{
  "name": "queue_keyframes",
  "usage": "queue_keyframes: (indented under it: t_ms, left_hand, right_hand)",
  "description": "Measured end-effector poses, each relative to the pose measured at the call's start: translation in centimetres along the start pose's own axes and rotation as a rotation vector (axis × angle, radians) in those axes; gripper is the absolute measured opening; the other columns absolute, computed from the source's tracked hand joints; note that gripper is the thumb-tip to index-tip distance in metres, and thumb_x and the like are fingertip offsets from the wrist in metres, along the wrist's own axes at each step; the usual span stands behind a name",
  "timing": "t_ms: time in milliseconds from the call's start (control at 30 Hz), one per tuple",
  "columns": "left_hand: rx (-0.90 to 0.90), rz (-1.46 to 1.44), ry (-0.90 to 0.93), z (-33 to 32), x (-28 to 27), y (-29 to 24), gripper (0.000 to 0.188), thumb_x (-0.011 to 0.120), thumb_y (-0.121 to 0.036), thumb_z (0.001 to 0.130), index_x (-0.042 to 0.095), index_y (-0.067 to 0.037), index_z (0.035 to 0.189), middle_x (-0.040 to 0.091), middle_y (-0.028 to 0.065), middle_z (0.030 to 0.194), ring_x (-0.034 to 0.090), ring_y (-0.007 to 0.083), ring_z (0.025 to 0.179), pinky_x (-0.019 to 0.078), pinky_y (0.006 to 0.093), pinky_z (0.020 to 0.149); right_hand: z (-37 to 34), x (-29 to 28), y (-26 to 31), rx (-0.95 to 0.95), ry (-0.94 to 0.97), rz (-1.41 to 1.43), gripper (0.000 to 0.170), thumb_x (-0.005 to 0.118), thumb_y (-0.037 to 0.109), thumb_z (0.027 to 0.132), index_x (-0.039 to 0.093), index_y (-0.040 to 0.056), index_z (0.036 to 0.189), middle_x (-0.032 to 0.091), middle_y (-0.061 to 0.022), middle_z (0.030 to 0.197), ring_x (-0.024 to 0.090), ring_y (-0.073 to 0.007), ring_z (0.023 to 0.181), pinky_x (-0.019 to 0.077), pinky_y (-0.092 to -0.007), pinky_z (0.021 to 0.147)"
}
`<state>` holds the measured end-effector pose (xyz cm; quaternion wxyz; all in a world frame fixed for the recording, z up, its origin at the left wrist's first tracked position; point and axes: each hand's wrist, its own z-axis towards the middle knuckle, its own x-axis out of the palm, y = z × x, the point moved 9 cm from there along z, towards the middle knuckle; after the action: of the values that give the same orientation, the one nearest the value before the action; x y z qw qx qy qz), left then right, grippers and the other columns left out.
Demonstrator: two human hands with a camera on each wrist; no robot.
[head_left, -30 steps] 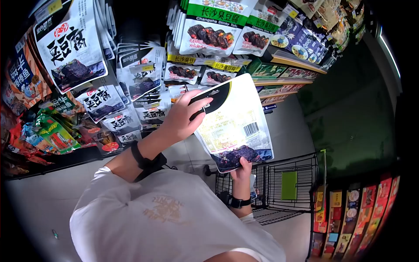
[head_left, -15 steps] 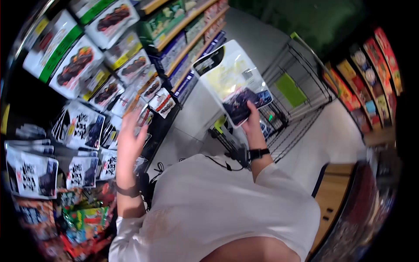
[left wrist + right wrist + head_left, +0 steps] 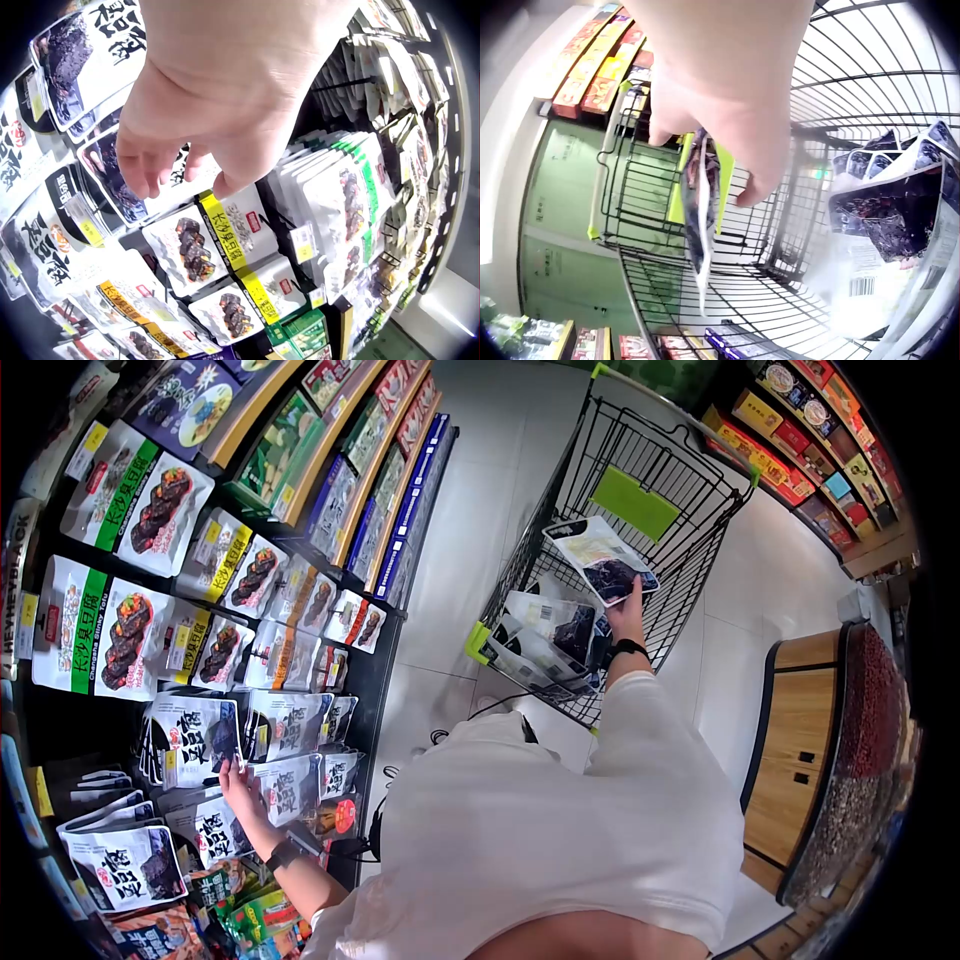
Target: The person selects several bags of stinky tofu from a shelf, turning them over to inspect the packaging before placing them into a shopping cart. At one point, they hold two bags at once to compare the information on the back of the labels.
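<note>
A black-and-white stinky tofu pouch point(image 3: 585, 550) is over the wire cart at my right hand point(image 3: 627, 618). In the right wrist view this pouch point(image 3: 701, 217) shows edge-on, between thumb and fingers that stand apart with gaps on both sides. My left hand point(image 3: 242, 795) is at the shelf, fingertips right at the lower corner of a hanging tofu pouch point(image 3: 195, 738). From the left wrist, the fingers point(image 3: 139, 176) and thumb are loosely bent in front of a pouch point(image 3: 112, 169), whose print shows between them.
Several similar pouches point(image 3: 545, 620) lie in the shopping cart point(image 3: 575, 470), which has a green panel point(image 3: 635, 502). Green-banded pouches point(image 3: 140, 500) hang at the left, beside tiered box shelves point(image 3: 375, 470). A wood-fronted grain bin point(image 3: 790, 750) stands at right.
My right hand has gone down over the cart with the pouch. The left hand has left that pouch and moved back to the hanging ones. The head view has turned rightward.
</note>
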<state>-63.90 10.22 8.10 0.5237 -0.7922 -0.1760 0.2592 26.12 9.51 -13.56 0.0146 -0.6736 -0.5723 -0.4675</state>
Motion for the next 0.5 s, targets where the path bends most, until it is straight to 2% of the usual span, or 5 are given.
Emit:
queue_keyframes:
  t_ms: [67, 167, 300, 433, 500]
  left_hand:
    - [-0.013, -0.082, -0.071, 1.5, -2.0, 1.4, 0.036, 0.056, -0.024, 0.085, 0.046, -0.017, 0.119, 0.053, 0.0001, 0.103, 0.049, 0.0148, 0.090, 0.0409, 0.0331, 0.075]
    - [-0.083, -0.127, -0.231, 2.8, -5.1, 3.6, 0.041, 0.057, -0.026, 0.084, 0.044, -0.016, 0.121, 0.051, 0.0016, 0.107, 0.047, 0.0154, 0.092, 0.0404, 0.0328, 0.073]
    - [-0.066, -0.104, -0.233, 5.8, -8.2, 5.5, 0.050, 0.057, -0.027, 0.083, 0.037, -0.018, 0.128, 0.049, 0.0032, 0.112, 0.046, 0.0167, 0.097, 0.0401, 0.0343, 0.073]
    - [-0.047, -0.080, -0.259, 8.8, -9.7, 5.6, 0.064, 0.058, -0.026, 0.082, 0.026, -0.019, 0.137, 0.046, 0.0093, 0.120, 0.045, 0.0225, 0.103, 0.0411, 0.0403, 0.077]
    - [-0.037, -0.089, -0.288, 8.7, -9.4, 4.6, 0.066, 0.055, -0.025, 0.082, 0.022, -0.017, 0.138, 0.044, 0.0112, 0.125, 0.044, 0.0221, 0.102, 0.0409, 0.0368, 0.073]
  right_hand:
    - [0.0, -4.5, -0.1, -0.063, -0.261, -0.072, 0.048, 0.058, 0.047, 0.080, 0.053, 0.0060, 0.105, 0.056, -0.0052, 0.101, 0.055, -0.0198, 0.088, 0.0449, -0.0339, 0.076]
    - [-0.2, -8.2, -1.7, -0.095, -0.350, -0.191, 0.037, 0.057, 0.049, 0.080, 0.050, 0.0149, 0.092, 0.050, -0.0022, 0.085, 0.051, -0.0150, 0.078, 0.0417, -0.0273, 0.059]
    - [-3.7, -6.8, -3.4, -0.045, -0.306, -0.271, 0.033, 0.057, 0.044, 0.083, 0.051, 0.0124, 0.093, 0.054, -0.0018, 0.084, 0.054, -0.0155, 0.072, 0.0431, -0.0273, 0.058]
    - [-2.9, -5.1, -6.7, 0.098, -0.074, -0.370, 0.032, 0.054, 0.042, 0.086, 0.052, 0.0120, 0.095, 0.058, -0.0029, 0.082, 0.057, -0.0140, 0.069, 0.0447, -0.0229, 0.056]
    - [-4.2, -2.5, -8.2, 0.144, -0.002, -0.575, 0.031, 0.054, 0.040, 0.086, 0.052, 0.0118, 0.098, 0.058, -0.0028, 0.079, 0.057, -0.0125, 0.068, 0.0445, -0.0219, 0.055]
